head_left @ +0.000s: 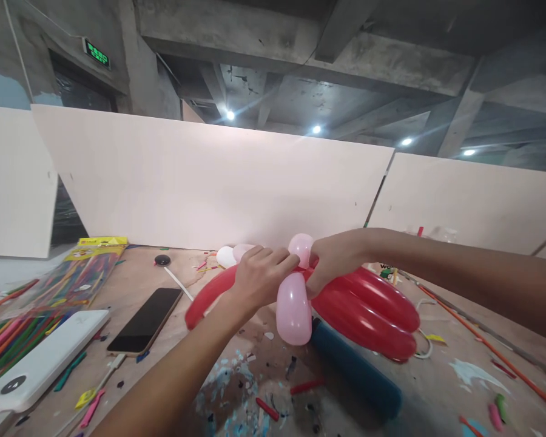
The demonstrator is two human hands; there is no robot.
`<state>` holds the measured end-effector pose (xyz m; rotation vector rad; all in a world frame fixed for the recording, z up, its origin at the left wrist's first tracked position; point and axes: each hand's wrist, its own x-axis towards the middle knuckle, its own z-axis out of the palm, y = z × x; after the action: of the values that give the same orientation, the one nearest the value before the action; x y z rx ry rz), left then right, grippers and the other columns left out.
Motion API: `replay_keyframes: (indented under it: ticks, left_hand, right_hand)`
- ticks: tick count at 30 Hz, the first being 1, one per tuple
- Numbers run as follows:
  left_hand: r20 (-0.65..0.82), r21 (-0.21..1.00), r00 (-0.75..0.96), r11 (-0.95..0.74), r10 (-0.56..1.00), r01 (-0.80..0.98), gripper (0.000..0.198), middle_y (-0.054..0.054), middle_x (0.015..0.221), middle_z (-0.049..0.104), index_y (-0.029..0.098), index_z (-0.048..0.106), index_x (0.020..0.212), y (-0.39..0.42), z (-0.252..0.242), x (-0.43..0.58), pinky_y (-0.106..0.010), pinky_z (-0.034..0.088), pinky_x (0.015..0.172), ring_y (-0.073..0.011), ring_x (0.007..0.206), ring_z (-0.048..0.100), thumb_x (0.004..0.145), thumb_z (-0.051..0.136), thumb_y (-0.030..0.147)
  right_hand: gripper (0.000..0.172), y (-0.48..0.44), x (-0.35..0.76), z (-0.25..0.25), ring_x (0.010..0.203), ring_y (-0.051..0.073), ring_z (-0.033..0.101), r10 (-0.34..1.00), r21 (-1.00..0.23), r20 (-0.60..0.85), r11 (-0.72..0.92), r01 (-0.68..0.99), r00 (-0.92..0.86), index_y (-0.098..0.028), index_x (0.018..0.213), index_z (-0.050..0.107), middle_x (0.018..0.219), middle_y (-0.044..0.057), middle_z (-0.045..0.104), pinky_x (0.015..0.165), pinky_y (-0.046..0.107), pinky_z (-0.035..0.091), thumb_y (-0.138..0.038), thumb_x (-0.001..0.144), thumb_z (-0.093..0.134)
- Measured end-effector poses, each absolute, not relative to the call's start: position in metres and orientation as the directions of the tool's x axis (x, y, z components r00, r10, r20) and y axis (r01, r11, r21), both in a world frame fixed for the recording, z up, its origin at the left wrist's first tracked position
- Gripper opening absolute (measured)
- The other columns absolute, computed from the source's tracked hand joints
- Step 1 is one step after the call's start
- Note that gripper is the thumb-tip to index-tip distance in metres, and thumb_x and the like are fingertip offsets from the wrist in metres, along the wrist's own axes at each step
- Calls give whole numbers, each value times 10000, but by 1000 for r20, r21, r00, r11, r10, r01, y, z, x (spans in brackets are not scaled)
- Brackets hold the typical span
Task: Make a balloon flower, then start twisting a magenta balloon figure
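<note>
Long red balloons spread to both sides of the joint between my hands; to the right they form folded loops. A pink balloon crosses them there, with one bubble hanging below and a rounder bubble standing above. My left hand is closed on the red balloon just left of the joint. From the right, my right hand pinches the balloons at the joint, its thumb beside the lower pink bubble. The exact spot under my fingers is hidden. Behind my left hand lies a white balloon.
A dark blue cylinder lies below the red loops. To the left are a phone, a white power bank and a bag of uninflated balloons. Balloon scraps litter the table. Pale panels stand behind.
</note>
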<state>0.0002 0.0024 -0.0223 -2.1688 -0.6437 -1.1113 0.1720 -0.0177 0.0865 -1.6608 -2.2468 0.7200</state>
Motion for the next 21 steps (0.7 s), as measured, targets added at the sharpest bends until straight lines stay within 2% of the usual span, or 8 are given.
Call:
replay_keyframes:
  ticks: [2,4,6,8,12,17,19,21]
  left_hand:
    - [851,-302,514,-699,110,648,74,-10,713,659,204,585,779,0,-23,-1,-285,377,592,-150,612,585,801,526,164]
    - [868,-286,488,-710,94,644,93,-12,713,668,200,588,771,-3,-24,-4,-288,386,598,-154,616,592,799,523,140]
    - [884,-257,460,-728,88,635,118,-20,730,681,196,596,773,-8,-25,-7,-288,405,610,-158,639,612,811,509,127]
    - [897,-227,435,-765,77,602,153,-28,777,702,196,608,788,-14,-25,-9,-289,434,632,-161,680,641,831,483,120]
    - [918,-134,389,-865,76,484,189,-35,900,730,206,628,845,-26,-20,-12,-300,487,696,-174,823,679,854,462,116]
    - [914,30,395,-985,96,170,215,-48,969,728,220,654,865,-34,-7,-17,-350,512,807,-182,890,674,885,446,170]
    - [889,154,423,-985,175,83,170,-61,1013,714,215,658,886,-35,-1,-21,-370,508,847,-195,921,662,863,490,213]
    - [857,227,465,-973,224,51,153,-69,1062,697,208,655,920,-35,4,-26,-380,510,850,-214,941,649,795,582,258]
  right_hand:
    - [335,-26,175,82,431,181,576,895,-455,-230,247,856,-381,-211,572,675,513,8,614,452,348,501,-430,386,848]
    - [306,-34,175,78,516,198,620,867,-470,-249,282,836,-432,-210,676,709,624,34,671,519,362,528,-429,492,819]
    - [312,-40,175,73,702,225,673,831,-608,-252,262,750,-495,-213,828,714,808,52,711,653,381,552,-391,581,784]
    - [355,-43,176,70,826,231,678,761,-761,-326,141,633,-561,-202,931,690,903,56,710,745,399,548,-364,623,763]
    - [431,-46,178,63,720,207,678,672,-852,-448,-123,508,-589,-178,964,664,842,45,708,669,394,558,-336,581,781]
    - [549,-46,186,47,702,203,676,783,-951,-276,-138,278,-557,-177,992,648,944,54,712,680,391,549,-253,467,787]
    - [560,-45,189,41,730,209,681,778,-955,-250,-101,278,-576,-170,1015,641,1003,69,704,689,388,545,-308,486,760]
    - [554,-43,191,39,723,208,682,841,-947,-133,48,317,-524,-162,1017,644,1013,78,702,677,380,543,-368,512,740]
